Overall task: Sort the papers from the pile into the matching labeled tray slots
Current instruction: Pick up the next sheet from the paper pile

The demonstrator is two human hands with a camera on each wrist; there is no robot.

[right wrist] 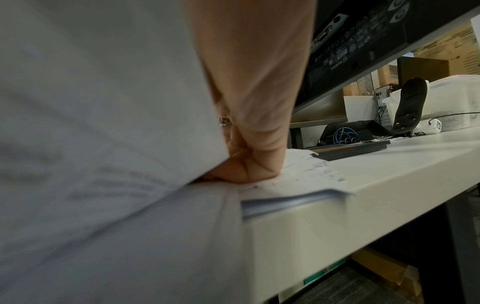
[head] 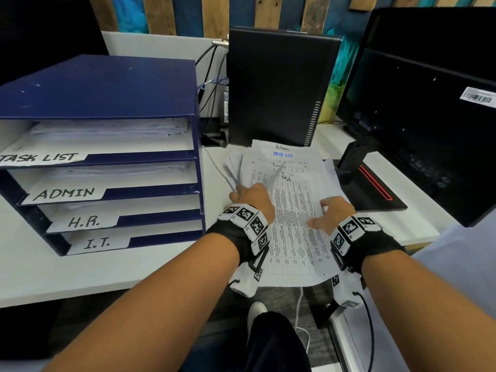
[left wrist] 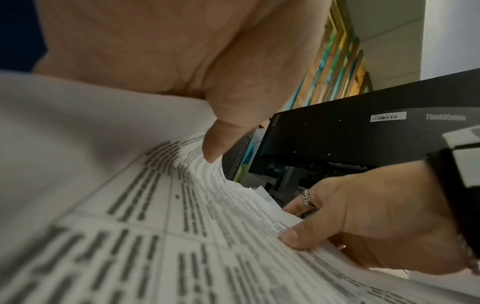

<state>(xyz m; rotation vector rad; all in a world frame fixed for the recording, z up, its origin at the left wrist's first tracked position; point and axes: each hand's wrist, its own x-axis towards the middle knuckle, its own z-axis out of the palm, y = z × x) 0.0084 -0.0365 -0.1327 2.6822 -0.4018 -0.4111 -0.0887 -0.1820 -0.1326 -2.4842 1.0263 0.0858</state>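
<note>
Fingers, left: the left hand (head: 251,197) had its thumb (left wrist: 221,131) on top of the printed sheet (head: 292,216) and the other fingers curled beneath, pinching its left edge and lifting it.
Fingers, right: the right hand (head: 334,210) pinched the same sheet's right edge, thumb (left wrist: 298,236) on top, ringed fingers (left wrist: 309,202) tucked underneath.
Sheet: a table of small print, bowed upward between the two hands, just above the pile.
Pile: loose papers (head: 284,157) fanned on the white desk (head: 80,269), right of the tray, with "Admin" and "TASK LIST" handwritten on the tops showing.
Tray: a blue tray unit (head: 99,103) stood on the left of the desk, with slots labelled TASK LIST, ADMIN, H.R. and I.T. from top to bottom; the upper slots held papers.
Behind: a black computer case (head: 279,87) and a monitor (head: 429,103) stood at the back of the desk.
</note>
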